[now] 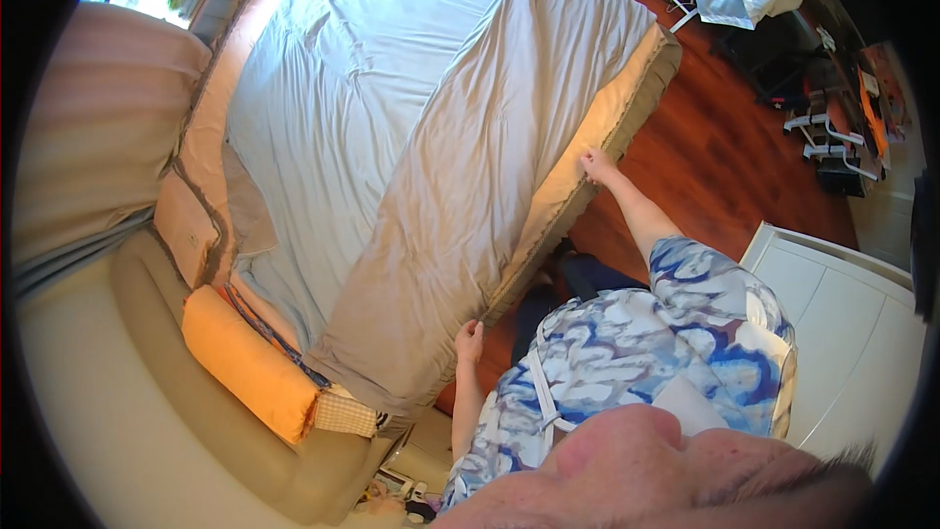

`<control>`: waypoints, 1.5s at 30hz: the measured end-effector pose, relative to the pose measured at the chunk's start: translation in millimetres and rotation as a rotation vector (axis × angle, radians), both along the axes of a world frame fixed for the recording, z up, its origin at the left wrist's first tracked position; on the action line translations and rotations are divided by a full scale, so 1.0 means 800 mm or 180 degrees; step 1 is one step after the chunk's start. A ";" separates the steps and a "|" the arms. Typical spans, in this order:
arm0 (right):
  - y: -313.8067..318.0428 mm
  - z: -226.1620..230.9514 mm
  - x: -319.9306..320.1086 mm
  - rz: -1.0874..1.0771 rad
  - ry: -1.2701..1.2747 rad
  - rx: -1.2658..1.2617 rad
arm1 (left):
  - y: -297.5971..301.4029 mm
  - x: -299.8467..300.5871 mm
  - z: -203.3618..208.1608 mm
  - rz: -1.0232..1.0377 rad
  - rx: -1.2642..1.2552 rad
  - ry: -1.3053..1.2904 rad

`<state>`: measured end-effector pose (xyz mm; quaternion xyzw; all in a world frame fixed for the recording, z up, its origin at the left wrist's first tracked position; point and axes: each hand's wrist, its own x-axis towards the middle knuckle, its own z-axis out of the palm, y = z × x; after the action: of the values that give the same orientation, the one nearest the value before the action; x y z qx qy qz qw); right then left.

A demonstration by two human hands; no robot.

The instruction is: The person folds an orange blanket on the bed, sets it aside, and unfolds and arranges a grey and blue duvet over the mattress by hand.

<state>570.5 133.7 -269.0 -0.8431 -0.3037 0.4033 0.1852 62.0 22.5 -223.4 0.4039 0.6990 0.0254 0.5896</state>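
Observation:
A large bed carries a pale blue-grey quilt (333, 88), with its taupe side (441, 225) folded over along the near edge. Beneath it, a strip of peach bed cover (609, 103) with a dark ruffled border shows along the side. My left hand (470, 341) is closed at the lower corner of this side, fingers pinching the taupe quilt's edge. Further up the same side, my right hand (595, 165) is closed on the peach cover near its ruffled border. The fingertips of both hands are partly hidden.
A rolled orange bedding bundle (250, 362) lies by the curved beige headboard (147, 333). A tied-back curtain (108, 118) hangs at left. White drawers (832, 313) stand at right on the red-brown wooden floor (715, 157). A white-framed chair (832, 147) is farther off.

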 end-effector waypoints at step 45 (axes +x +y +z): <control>0.369 -0.130 0.621 -0.0439 -0.1435 -0.0547 | 0.321 0.751 -0.131 -0.2645 0.2350 0.2198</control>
<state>1067.7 428.5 -373.1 -0.9431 -0.2437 0.2158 0.0675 662.8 278.9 -327.9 0.8012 0.5792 -0.0974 0.1145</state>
